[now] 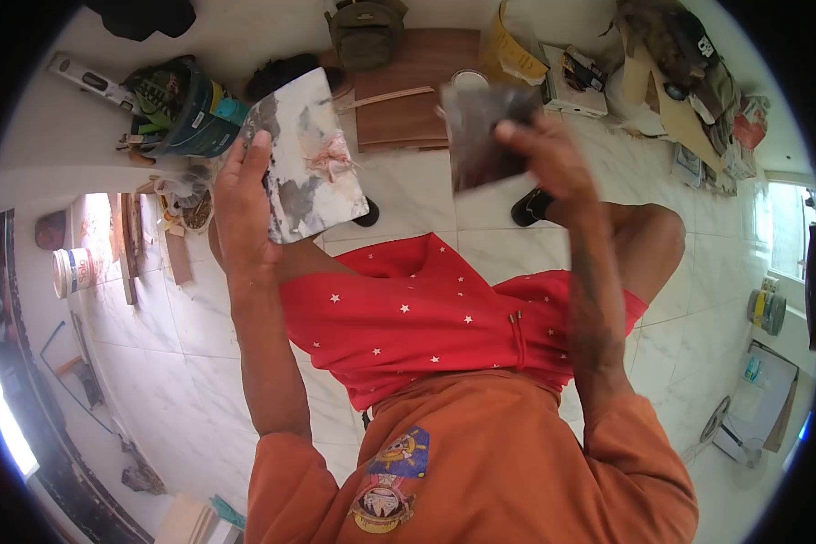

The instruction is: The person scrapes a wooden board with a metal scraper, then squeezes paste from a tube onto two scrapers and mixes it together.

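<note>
My left hand (247,195) grips a flat rectangular board (295,204) by its left edge, thumb over the face. White and grey smears that look like putty cover the board, and a pinkish lump (329,158) sticks to it. Over on the right, my right hand (553,154) pinches a dark, flat rectangular sheet (477,136), thumb on the near face. Motion blurs this sheet, so its exact kind does not show. The two pieces are held up above my knees, apart from each other.
Beyond my feet a brown board (399,129) lies on the tiled floor, with a small backpack (366,36) behind it. A dark bucket (199,113) stands at the left, a cut yellow container (514,50) at the back, and cardboard (684,122) with bags further right.
</note>
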Demonstrator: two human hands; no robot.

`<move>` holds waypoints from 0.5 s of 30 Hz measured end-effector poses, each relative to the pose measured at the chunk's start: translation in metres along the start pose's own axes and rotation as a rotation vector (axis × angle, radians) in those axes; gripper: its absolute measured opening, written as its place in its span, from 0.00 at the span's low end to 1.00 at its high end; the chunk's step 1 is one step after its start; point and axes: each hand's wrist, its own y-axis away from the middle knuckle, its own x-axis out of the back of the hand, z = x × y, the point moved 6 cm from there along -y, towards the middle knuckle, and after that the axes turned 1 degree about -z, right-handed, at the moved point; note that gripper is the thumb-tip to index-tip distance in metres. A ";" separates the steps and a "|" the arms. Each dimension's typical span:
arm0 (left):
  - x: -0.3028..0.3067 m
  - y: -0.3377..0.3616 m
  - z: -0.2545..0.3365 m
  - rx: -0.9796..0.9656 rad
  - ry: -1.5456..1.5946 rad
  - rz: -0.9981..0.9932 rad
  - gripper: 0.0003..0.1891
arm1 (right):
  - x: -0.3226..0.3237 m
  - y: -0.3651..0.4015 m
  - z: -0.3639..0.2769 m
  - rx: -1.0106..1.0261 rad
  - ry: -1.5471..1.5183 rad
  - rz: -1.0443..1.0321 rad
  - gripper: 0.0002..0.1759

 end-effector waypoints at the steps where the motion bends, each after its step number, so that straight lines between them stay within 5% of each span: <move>1: -0.002 -0.001 -0.002 0.003 -0.010 -0.002 0.20 | -0.006 -0.011 0.078 -0.133 0.034 0.041 0.22; 2: -0.004 0.003 -0.005 0.018 -0.026 -0.007 0.20 | -0.029 -0.019 0.161 -0.169 0.917 -0.222 0.16; 3: -0.006 0.005 -0.004 0.017 -0.052 0.002 0.20 | -0.033 0.010 0.187 -0.334 1.321 -0.357 0.19; 5: -0.011 0.002 -0.002 0.008 -0.094 0.026 0.20 | -0.027 0.023 0.228 -0.265 0.901 -0.270 0.20; 6: -0.009 0.007 -0.008 0.034 -0.078 0.023 0.19 | -0.027 0.022 0.224 -0.329 0.932 -0.227 0.21; 8: -0.018 0.001 -0.013 0.050 -0.036 -0.025 0.18 | -0.012 0.008 0.192 -0.292 0.931 -0.160 0.22; 11: -0.028 -0.002 -0.025 0.086 0.027 -0.053 0.16 | 0.006 0.014 0.102 -0.492 0.448 -0.107 0.20; 15: -0.035 -0.008 -0.037 0.082 0.031 -0.076 0.14 | 0.022 0.037 -0.007 -0.119 0.375 0.210 0.18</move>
